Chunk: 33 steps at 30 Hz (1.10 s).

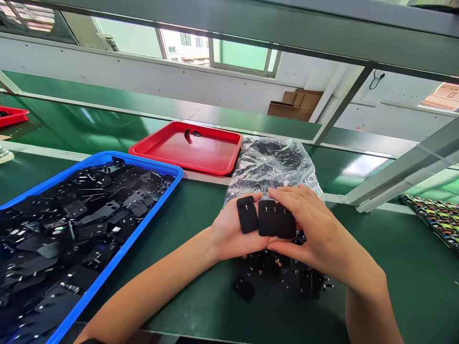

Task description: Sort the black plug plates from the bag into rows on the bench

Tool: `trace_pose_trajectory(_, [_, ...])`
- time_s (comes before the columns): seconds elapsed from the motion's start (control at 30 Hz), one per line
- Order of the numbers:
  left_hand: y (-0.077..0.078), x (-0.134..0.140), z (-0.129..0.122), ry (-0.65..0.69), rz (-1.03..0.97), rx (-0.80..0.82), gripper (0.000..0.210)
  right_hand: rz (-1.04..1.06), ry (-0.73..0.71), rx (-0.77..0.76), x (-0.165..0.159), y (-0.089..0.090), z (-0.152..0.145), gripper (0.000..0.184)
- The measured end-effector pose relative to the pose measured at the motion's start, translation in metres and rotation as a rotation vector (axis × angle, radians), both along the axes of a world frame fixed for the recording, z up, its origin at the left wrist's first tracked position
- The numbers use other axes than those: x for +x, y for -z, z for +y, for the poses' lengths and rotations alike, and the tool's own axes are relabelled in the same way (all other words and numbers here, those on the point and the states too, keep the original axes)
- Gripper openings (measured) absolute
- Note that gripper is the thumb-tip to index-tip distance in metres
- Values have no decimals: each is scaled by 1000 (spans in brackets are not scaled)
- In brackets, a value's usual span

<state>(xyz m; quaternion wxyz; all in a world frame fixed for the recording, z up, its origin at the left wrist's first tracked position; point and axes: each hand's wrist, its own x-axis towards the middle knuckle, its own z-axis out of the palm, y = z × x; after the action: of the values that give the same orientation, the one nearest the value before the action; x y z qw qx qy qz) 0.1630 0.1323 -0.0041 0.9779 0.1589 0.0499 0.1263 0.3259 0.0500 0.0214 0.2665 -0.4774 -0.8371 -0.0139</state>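
My left hand (225,235) is palm up over the green table, bearing several small flat black plates with rounded corners. One single plate (247,215) lies across its palm, and beside it a row of overlapping plates (272,219) reaches to the right. My right hand (319,234) has its thumb and fingers around the right end of that row. Tiny shiny metal bits show near the plates' upper edges. Beneath both hands, loose black parts (244,288) are scattered on the table, partly covered by the hands.
A blue tray (143,224) heaped with black parts stands at left. Behind it is a red tray (186,162) with a few black pieces. A clear plastic bag (276,165) of black parts lies beyond my hands. Multicoloured items (430,217) sit at far right; a metal post (401,165) slants nearby.
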Motion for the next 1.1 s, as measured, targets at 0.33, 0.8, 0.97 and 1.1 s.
trace_pose_trajectory(0.33, [79, -50, -78, 43, 123, -298, 57, 466, -49, 113, 26, 59, -72, 49])
trace_pose_trajectory(0.8, [130, -36, -153, 218, -115, -548, 62, 1272, 730, 352, 13, 184, -139, 20])
trace_pose_trajectory(0.97, [132, -37, -157, 208, -136, -574, 63, 1305, 739, 318, 16, 183, -139, 20])
trace_pose_trajectory(1.1, [127, -40, -158, 203, -139, -605, 62, 1305, 739, 336, 13, 183, -139, 19])
